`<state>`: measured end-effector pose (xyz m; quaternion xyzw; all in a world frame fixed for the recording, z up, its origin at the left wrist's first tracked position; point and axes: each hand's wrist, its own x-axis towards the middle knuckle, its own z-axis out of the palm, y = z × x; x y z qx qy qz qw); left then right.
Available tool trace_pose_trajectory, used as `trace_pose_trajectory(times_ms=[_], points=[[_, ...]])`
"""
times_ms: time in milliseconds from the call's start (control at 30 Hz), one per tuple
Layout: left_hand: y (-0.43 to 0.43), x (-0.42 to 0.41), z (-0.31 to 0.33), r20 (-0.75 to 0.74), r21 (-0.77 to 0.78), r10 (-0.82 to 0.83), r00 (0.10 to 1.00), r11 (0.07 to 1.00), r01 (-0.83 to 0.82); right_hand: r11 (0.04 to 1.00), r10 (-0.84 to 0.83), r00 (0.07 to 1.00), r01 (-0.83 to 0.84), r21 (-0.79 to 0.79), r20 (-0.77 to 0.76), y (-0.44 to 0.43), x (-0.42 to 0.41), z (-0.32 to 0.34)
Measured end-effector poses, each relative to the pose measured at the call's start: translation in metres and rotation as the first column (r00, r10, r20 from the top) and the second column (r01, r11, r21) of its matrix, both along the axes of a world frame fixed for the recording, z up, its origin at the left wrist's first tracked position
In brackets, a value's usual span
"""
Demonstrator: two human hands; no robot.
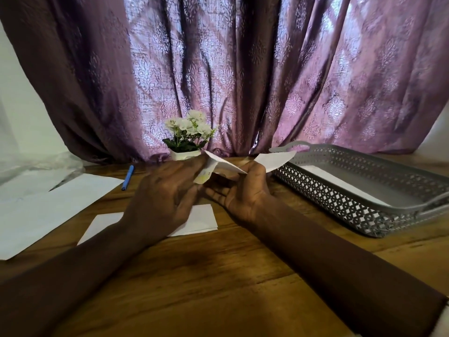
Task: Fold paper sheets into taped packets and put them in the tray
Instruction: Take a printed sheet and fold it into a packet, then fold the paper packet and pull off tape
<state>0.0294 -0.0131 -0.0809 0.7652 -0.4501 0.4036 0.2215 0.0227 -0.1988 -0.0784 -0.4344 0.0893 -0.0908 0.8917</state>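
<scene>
Over table point(218, 276) — paper point(227, 166) (left hand point(165, 193), right hand point(243, 193))

A wooden table point(218, 276) fills the lower view; a purple patterned curtain point(243, 69) hangs behind it at twelve o'clock; a small pot of white flowers point(187, 135) stands at the far edge, about twelve o'clock; a blue pen point(127, 177) lies at ten o'clock; crumpled clear plastic point(36, 166) sits at nine o'clock.

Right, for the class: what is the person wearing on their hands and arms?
The left hand and right hand are bare: no gloves, rings, watch or bracelet in view. Both forearms look uncovered; a pale scrap at the lower right corner may be a sleeve edge.
</scene>
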Motion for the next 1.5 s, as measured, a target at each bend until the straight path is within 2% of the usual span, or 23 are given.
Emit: trace_pose_trajectory(times_ms=[267,467,600,667,767,900,1000,1100,1200,1300,1367,1500], points=[[-0.002,0.001,-0.001,-0.094,0.04,0.03,0.995,0.999,-0.026,0.998,0.04,0.999,-0.04,-0.042,0.002,0.0,-0.005,0.003],[-0.006,-0.007,-0.002,-0.14,0.094,-0.098,0.985,0.989,0.112,0.988,0.051,0.996,-0.061,0.14,0.076,-0.002,0.0,0.005],[-0.005,-0.017,-0.003,-0.206,0.125,-0.2,0.958,0.965,0.229,0.974,0.088,0.968,-0.132,0.182,0.234,-0.009,0.002,0.007],[-0.006,-0.021,-0.006,-0.288,0.234,-0.131,0.949,0.951,0.203,0.966,0.14,0.946,-0.195,0.17,0.291,-0.009,-0.002,0.008],[-0.008,-0.022,-0.009,-0.407,0.377,0.056,0.912,0.919,0.112,0.964,0.164,0.941,-0.216,0.154,0.298,-0.005,-0.006,0.004],[-0.008,-0.022,-0.009,-0.42,0.358,0.039,0.907,0.925,0.126,0.962,0.202,0.938,-0.244,0.124,0.282,0.002,-0.007,0.003],[-0.008,-0.022,-0.01,-0.485,0.364,0.034,0.874,0.916,0.167,0.962,0.211,0.938,-0.249,0.111,0.274,0.002,-0.006,0.004],[-0.007,-0.023,-0.008,-0.524,0.391,0.085,0.847,0.908,0.151,0.965,0.23,0.938,-0.254,0.064,0.258,0.005,-0.006,0.005],[-0.007,-0.024,-0.006,-0.496,0.379,0.053,0.867,0.911,0.161,0.981,0.167,0.954,-0.186,0.057,0.25,0.007,-0.006,0.005],[-0.009,-0.026,-0.005,-0.502,0.358,0.002,0.865,0.911,0.205,0.99,0.028,0.979,-0.054,0.127,0.201,-0.006,-0.006,0.009],[-0.01,-0.028,-0.002,-0.454,0.334,-0.028,0.89,0.921,0.2,0.985,-0.042,0.986,0.014,0.173,0.159,-0.017,-0.005,0.013],[-0.006,-0.022,0.005,-0.285,0.117,-0.137,0.949,0.977,0.176,0.976,-0.138,0.98,0.11,0.187,0.145,-0.033,-0.001,0.014]])
